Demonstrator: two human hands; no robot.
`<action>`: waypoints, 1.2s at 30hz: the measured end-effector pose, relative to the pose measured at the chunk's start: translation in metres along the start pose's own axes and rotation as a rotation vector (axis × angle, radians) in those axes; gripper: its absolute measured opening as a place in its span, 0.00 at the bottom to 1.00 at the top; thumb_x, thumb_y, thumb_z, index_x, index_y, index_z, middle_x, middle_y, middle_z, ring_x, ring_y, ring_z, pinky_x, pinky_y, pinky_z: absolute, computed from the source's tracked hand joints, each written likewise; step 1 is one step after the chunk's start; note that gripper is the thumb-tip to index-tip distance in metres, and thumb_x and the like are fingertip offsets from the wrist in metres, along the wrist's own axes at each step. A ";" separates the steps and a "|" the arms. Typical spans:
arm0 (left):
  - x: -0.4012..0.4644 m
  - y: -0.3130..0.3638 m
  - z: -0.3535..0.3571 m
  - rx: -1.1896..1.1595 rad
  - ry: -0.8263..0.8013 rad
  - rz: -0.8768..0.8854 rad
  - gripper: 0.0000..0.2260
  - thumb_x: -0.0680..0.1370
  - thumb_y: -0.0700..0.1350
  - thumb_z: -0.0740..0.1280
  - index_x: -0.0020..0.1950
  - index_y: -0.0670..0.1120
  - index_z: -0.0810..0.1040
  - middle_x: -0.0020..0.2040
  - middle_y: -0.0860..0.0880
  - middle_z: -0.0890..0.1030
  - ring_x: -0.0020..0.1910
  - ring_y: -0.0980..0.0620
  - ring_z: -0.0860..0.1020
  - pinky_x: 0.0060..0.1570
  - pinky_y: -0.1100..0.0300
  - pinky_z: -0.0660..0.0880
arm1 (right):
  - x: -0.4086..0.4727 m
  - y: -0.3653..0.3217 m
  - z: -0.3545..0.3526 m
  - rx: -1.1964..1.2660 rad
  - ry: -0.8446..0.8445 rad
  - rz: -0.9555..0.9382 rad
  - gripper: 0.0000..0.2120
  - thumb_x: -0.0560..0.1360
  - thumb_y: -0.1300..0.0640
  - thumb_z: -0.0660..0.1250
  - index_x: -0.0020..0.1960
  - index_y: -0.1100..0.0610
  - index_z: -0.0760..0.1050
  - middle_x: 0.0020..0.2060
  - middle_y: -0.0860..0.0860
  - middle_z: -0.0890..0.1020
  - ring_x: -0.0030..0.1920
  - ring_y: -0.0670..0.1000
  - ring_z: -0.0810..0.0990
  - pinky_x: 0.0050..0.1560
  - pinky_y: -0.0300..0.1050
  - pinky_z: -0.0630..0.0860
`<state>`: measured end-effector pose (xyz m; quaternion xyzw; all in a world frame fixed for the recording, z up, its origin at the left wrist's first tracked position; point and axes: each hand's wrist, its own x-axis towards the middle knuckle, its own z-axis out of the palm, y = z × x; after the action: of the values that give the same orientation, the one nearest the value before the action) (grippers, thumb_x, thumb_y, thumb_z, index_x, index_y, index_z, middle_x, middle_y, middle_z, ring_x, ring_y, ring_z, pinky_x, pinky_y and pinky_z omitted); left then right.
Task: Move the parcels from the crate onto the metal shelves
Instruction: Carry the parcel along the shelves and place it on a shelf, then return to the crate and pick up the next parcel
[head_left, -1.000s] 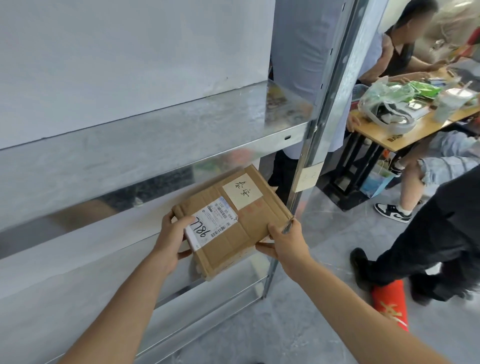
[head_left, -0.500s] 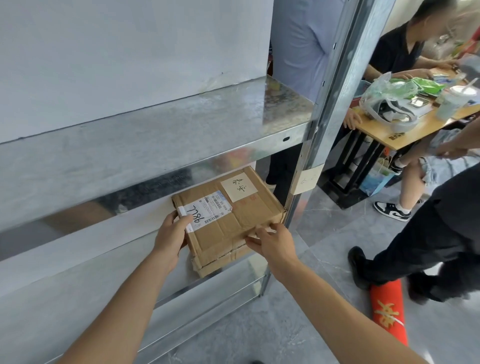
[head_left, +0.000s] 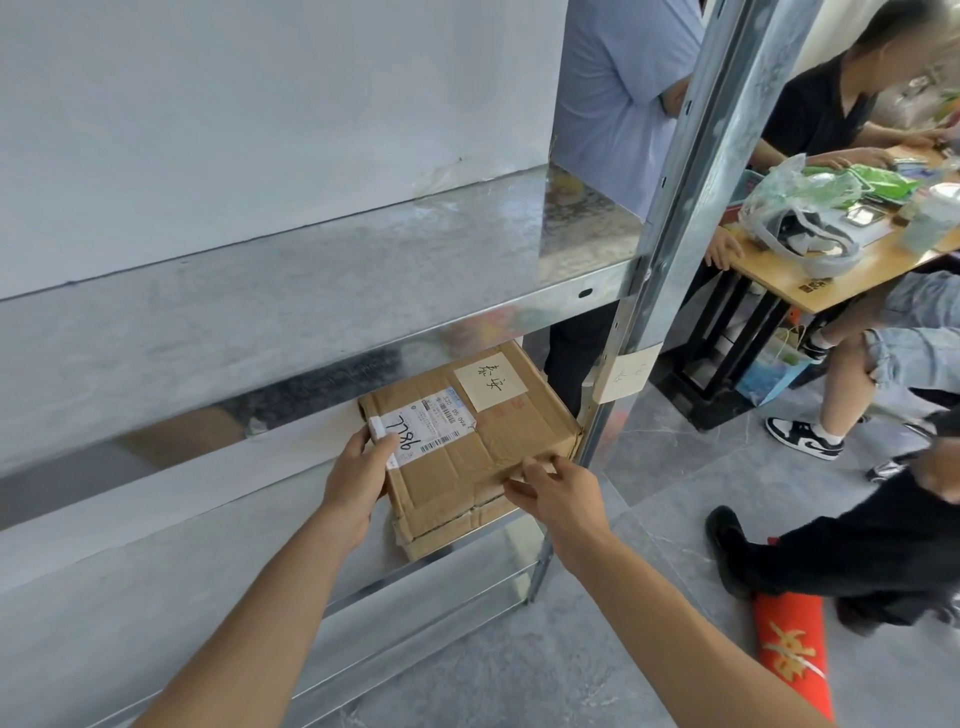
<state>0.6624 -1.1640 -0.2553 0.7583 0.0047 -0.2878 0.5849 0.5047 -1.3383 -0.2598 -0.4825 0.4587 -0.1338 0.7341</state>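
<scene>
Both hands, left hand (head_left: 363, 467) and right hand (head_left: 553, 486), grasp the cardboard parcel (head_left: 470, 441) mid-frame, half-seated on the lower metal shelf (head_left: 156, 561), so letting go now could probably tip its overhanging near edge off.

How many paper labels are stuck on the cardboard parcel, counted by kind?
On the cardboard parcel:
Printed shipping label with barcode: 1
Handwritten cream note: 1
Total: 2
</scene>
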 end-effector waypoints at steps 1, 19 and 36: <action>-0.001 0.000 0.000 -0.011 -0.006 -0.005 0.21 0.83 0.50 0.67 0.76 0.51 0.75 0.67 0.44 0.84 0.66 0.41 0.81 0.71 0.37 0.76 | -0.001 -0.001 0.000 -0.001 -0.002 0.006 0.08 0.84 0.60 0.66 0.60 0.63 0.78 0.47 0.57 0.88 0.45 0.55 0.91 0.54 0.51 0.86; -0.085 0.019 -0.051 -0.416 0.197 -0.062 0.22 0.86 0.53 0.63 0.79 0.48 0.71 0.80 0.42 0.70 0.80 0.40 0.68 0.77 0.41 0.66 | -0.031 -0.056 -0.053 -0.101 -0.358 -0.014 0.17 0.85 0.50 0.63 0.59 0.64 0.81 0.49 0.59 0.90 0.48 0.60 0.90 0.46 0.53 0.86; -0.342 -0.124 -0.264 -0.956 0.664 0.124 0.20 0.84 0.53 0.60 0.70 0.47 0.82 0.71 0.38 0.82 0.67 0.34 0.81 0.56 0.39 0.83 | -0.202 0.041 0.192 -0.144 -1.084 0.158 0.25 0.86 0.41 0.55 0.68 0.57 0.79 0.62 0.58 0.87 0.60 0.62 0.87 0.60 0.62 0.79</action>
<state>0.4479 -0.7771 -0.1745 0.4586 0.2726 0.0338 0.8451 0.5386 -1.0760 -0.1625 -0.4953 0.0580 0.2209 0.8382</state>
